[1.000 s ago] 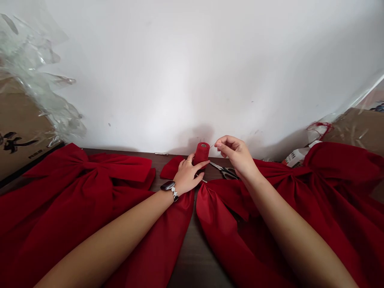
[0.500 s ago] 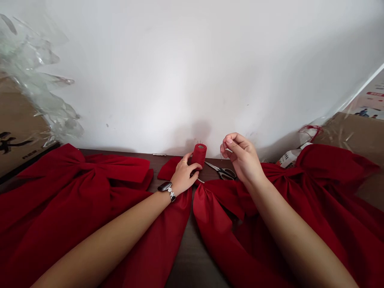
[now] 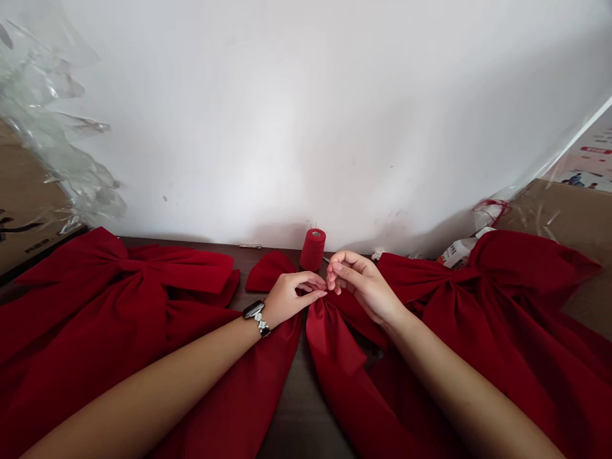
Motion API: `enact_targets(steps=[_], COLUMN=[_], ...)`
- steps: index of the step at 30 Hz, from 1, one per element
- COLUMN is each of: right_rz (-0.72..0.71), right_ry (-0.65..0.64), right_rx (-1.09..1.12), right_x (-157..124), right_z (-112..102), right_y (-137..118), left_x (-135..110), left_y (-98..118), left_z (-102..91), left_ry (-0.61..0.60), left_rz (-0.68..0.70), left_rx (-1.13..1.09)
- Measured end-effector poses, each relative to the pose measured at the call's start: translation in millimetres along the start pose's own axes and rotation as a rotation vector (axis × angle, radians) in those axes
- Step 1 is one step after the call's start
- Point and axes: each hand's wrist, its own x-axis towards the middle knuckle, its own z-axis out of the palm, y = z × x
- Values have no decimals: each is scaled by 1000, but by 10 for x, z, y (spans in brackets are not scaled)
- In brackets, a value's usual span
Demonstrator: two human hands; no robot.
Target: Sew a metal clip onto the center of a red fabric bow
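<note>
My right hand [image 3: 366, 285] is closed in a pinch just above the middle bow; a fine thread seems to be in its fingertips, though it barely shows. My left hand [image 3: 294, 294], with a watch and bracelet on its wrist, has thumb and fingertips drawn together over the knot of the middle red fabric bow [image 3: 337, 335]. What those fingertips hold is too small to make out. Directly behind the hands stands a spool of red thread [image 3: 313, 250] with several pins or needles sticking up from its top. My right hand hides most of the scissors.
Large red bows lie left [image 3: 143, 280] and right [image 3: 482, 287] on the dark table [image 3: 299, 401]. A white wall [image 3: 287, 127] rises behind. Cardboard boxes [image 3: 29, 191] and clear plastic wrap [image 3: 81, 159] flank the sides. A small metal clip [image 3: 250, 246] lies near the wall.
My left hand has let go of the thread spool and moved down to the bow's knot. My right hand has come left and lower, close to the left hand, covering the scissors.
</note>
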Motion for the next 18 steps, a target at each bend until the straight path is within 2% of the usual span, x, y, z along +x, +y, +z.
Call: enact_targets(steps=[5,8,11,15,18], right_rz=[-4,-2,7,-6,-31], right_ry=[-15,-7,1,38,0], right_rx=[-20,-23,-22,-31,-167], right_x=[8,24,37,44,36], right_z=[-66,-94,-108,-171,-260], right_y=[11,32,54,23,-69], left_x=[19,18,21,43,68], left_y=[10,20,2,-56,-103], left_z=[-21,-18,-9,-41,-88], left_ry=[-2,-66,-93,25,158], left_rz=[-58,-66,-69,-75,-95], left_rx=[-41,-79,-17,-8,-70])
